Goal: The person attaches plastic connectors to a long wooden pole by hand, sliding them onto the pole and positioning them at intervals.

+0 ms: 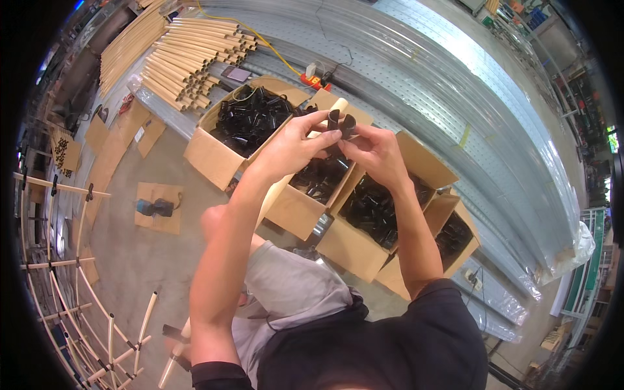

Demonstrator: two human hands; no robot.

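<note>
Above the open boxes, my left hand (296,144) pinches a curved black metal pipe-joint half (333,121) between thumb and fingers. Close beside it, my right hand (378,155) is closed on a second black pipe-joint half (348,126). The two curved pieces stand upright side by side; whether they touch is hard to make out. A cream pipe (273,195) runs slantwise beneath my left hand and wrist, its end showing beyond my fingers. Cardboard boxes with black metal pieces lie below both hands, the nearest being the middle box (296,214).
A box (218,162) of black parts stands left, others (351,255) right. Cream pipes (188,62) are stacked at the far left, near an orange power strip (315,81). Plastic-wrapped metal lengths (429,71) lie behind. A power tool (155,207) rests on cardboard; a pipe frame (84,312) stands left.
</note>
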